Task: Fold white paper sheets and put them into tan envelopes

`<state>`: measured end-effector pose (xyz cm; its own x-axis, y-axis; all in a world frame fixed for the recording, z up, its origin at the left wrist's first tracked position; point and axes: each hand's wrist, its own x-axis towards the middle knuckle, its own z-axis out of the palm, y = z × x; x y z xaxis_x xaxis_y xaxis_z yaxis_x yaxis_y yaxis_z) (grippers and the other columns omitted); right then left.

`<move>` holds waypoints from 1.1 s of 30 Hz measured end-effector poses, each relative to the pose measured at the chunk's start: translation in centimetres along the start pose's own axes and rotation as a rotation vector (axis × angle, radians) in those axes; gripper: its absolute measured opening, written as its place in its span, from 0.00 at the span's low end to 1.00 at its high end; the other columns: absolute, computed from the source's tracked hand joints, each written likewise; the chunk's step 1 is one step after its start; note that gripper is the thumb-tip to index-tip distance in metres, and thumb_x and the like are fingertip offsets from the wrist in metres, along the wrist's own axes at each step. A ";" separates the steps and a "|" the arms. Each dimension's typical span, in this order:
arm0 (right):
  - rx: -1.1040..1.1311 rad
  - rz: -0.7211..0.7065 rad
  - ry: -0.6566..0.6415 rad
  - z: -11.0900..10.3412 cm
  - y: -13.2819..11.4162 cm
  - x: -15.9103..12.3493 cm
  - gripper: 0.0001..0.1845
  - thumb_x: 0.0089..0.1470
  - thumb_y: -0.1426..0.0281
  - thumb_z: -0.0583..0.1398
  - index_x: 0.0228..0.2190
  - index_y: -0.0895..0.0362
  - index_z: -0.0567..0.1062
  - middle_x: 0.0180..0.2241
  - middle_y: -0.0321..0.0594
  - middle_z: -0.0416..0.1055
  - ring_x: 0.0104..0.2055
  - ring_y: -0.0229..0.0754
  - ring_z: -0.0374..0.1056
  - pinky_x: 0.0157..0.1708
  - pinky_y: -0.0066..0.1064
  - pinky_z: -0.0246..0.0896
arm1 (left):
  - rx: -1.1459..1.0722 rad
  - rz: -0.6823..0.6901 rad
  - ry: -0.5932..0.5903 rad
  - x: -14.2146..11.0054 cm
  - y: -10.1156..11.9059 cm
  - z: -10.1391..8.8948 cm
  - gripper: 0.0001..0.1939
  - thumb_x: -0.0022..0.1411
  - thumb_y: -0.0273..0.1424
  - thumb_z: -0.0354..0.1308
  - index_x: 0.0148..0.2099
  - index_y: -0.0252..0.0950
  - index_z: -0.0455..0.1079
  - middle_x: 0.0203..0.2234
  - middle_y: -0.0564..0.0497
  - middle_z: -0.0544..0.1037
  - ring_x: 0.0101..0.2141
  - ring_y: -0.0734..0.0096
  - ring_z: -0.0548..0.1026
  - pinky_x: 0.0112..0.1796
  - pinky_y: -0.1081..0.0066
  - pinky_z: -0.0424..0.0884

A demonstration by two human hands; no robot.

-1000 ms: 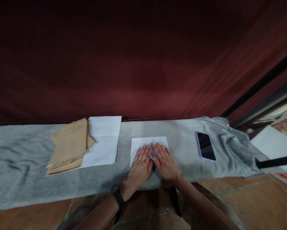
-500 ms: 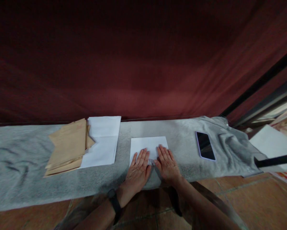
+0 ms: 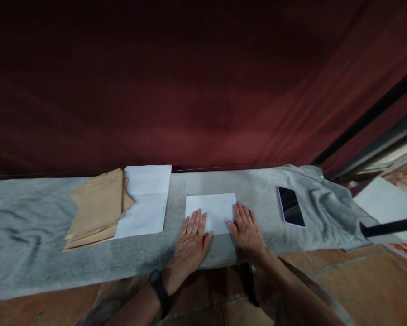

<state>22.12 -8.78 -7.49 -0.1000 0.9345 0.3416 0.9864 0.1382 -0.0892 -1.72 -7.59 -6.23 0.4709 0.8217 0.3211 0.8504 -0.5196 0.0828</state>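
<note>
A folded white sheet of paper (image 3: 212, 208) lies flat on the grey cloth (image 3: 26, 235) in front of me. My left hand (image 3: 190, 242) rests palm down on the sheet's near left corner, fingers spread. My right hand (image 3: 247, 228) lies flat at the sheet's near right edge, fingertips touching the paper. Neither hand grips anything. A dark watch band sits on my left wrist.
A pile of brown envelopes (image 3: 96, 208) overlaps a stack of white sheets (image 3: 145, 199) to the left. A phone (image 3: 290, 206) lies face up to the right. A dark red curtain hangs behind. More white paper (image 3: 385, 203) shows at far right, over a tiled floor.
Both hands have slid apart along the sheet's near edge, the left hand leftward and the right hand rightward, uncovering the middle of the paper.
</note>
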 end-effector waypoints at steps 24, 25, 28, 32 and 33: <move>0.344 0.309 -0.099 -2.7 0.6 4.1 0.17 0.62 0.69 0.54 0.52 0.57 0.71 0.44 0.45 0.76 0.44 0.46 0.73 0.47 0.35 0.66 | 0.072 -0.007 -0.004 0.2 0.4 -0.2 0.33 0.70 0.40 0.48 0.72 0.29 0.53 0.68 0.35 0.60 0.68 0.53 0.57 0.65 0.50 0.56; 0.372 0.338 -0.117 -2.8 0.6 4.2 0.18 0.63 0.69 0.54 0.53 0.56 0.70 0.44 0.44 0.77 0.43 0.45 0.74 0.45 0.34 0.66 | 0.069 -0.007 -0.002 0.2 0.4 -0.2 0.34 0.70 0.40 0.48 0.72 0.29 0.53 0.68 0.35 0.60 0.68 0.54 0.57 0.66 0.50 0.56; 0.410 0.422 -0.197 -3.0 0.8 4.5 0.19 0.62 0.68 0.55 0.54 0.56 0.71 0.41 0.43 0.78 0.41 0.44 0.75 0.42 0.32 0.65 | 0.061 -0.009 0.001 0.3 0.4 -0.3 0.34 0.70 0.40 0.48 0.72 0.29 0.52 0.68 0.36 0.60 0.68 0.53 0.57 0.66 0.51 0.55; 0.513 0.502 -0.274 -2.9 1.6 5.0 0.14 0.57 0.68 0.57 0.44 0.55 0.77 0.32 0.39 0.78 0.35 0.43 0.73 0.37 0.30 0.62 | 0.058 -0.004 0.008 0.3 0.4 -0.3 0.33 0.70 0.40 0.48 0.71 0.29 0.54 0.68 0.35 0.61 0.68 0.53 0.58 0.65 0.51 0.57; 0.586 0.503 -0.286 -2.9 1.7 5.2 0.12 0.55 0.67 0.58 0.39 0.54 0.78 0.29 0.37 0.77 0.33 0.42 0.72 0.35 0.30 0.61 | 0.055 -0.005 0.009 0.3 0.4 -0.3 0.33 0.70 0.40 0.48 0.71 0.29 0.54 0.68 0.35 0.61 0.68 0.53 0.58 0.65 0.50 0.57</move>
<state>23.69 -4.66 -3.18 0.2280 0.9670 -0.1139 0.7023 -0.2443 -0.6686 -1.32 -7.58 -5.79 0.4651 0.8218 0.3290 0.8641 -0.5022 0.0328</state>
